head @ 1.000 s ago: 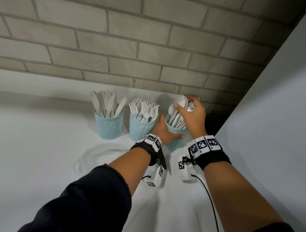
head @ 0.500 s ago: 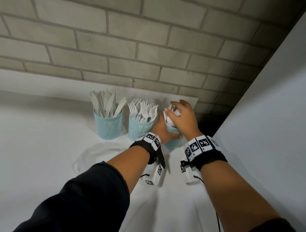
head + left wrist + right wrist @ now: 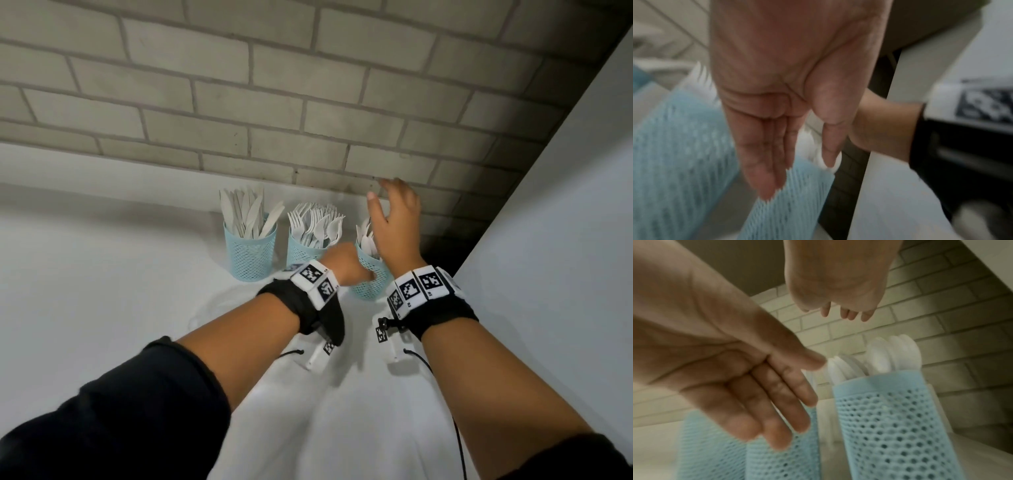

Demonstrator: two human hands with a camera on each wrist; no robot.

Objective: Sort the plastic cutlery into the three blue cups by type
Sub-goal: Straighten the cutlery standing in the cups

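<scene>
Three blue mesh cups stand in a row by the brick wall. The left cup [image 3: 249, 255] holds white knives, the middle cup [image 3: 303, 251] forks, the right cup [image 3: 371, 286] spoons [image 3: 892, 352]. My left hand [image 3: 359, 272] lies low between the middle and right cups, fingers straight and holding nothing [image 3: 801, 175]; in the head view its thumb seems to touch the right cup. My right hand [image 3: 380, 193] hovers above the spoon cup [image 3: 890, 418] with its fingers spread and empty.
The cups stand on a white table [image 3: 102, 308] against a brick wall [image 3: 308, 102]. A white panel [image 3: 548, 240] rises on the right, with a dark gap [image 3: 442, 246] beside the spoon cup. A faint clear sheet [image 3: 219, 308] lies in front of the cups.
My right hand has let go of the spoons in the right cup and lifted off with its fingers spread. My left hand has loosened from the cup's side and its fingers are straight.
</scene>
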